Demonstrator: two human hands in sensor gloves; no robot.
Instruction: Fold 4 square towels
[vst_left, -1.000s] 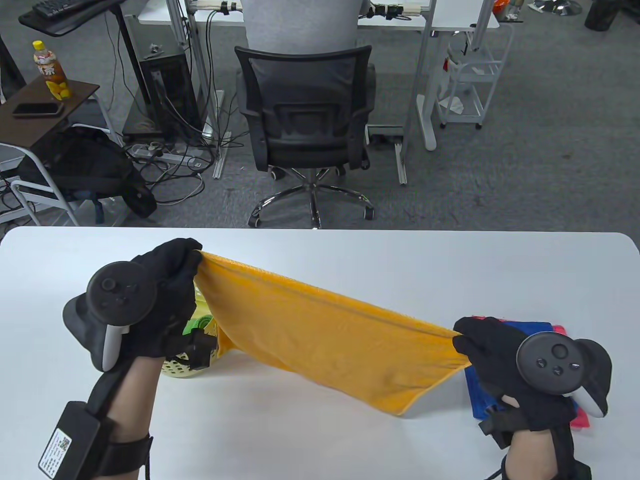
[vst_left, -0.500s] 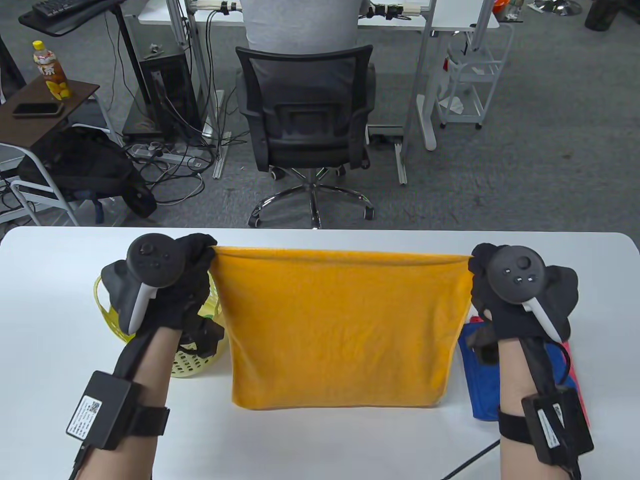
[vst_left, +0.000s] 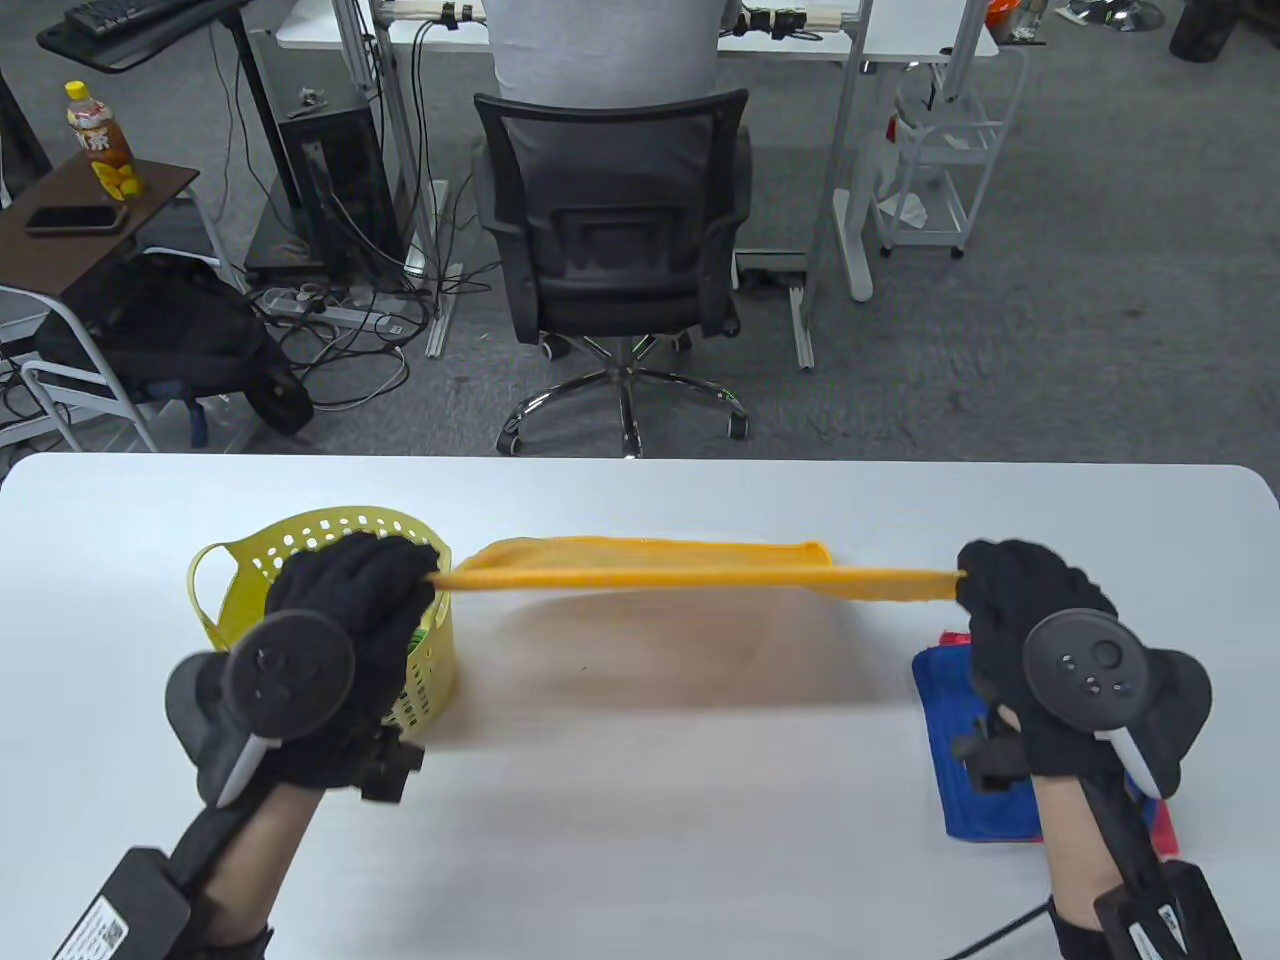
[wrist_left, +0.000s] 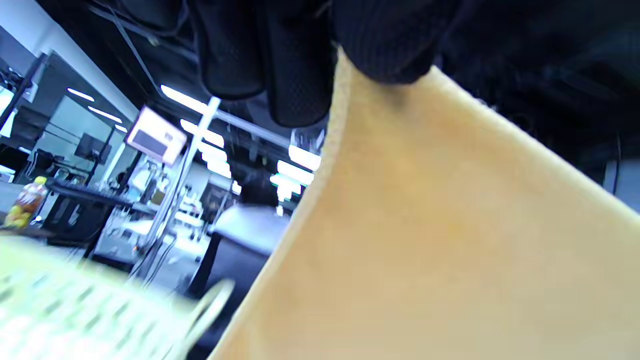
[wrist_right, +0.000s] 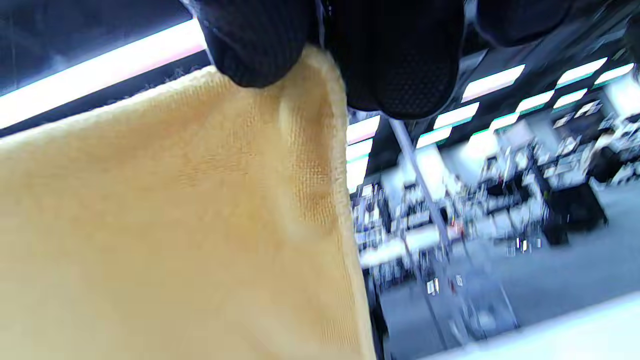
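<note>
Spreading step: square orange terry towel pinched taut by left hand and right hand beside yellow perforated basket; next, likely laying flat.

**Black gloves, dark trackers, bare forearms**

Both hands wear black knit gloves with a finer mesh weave over the fingers. The left hand carries a dark grey tracker on its back — a round disc with small buttons and a white-edged handle. The right hand bears a matching tracker, its disc showing four small buttons. Bare skin shows on both forearms. Black straps circle each wrist, each holding a black box with a white printed label — a thin black cable trails from the right one.
</note>
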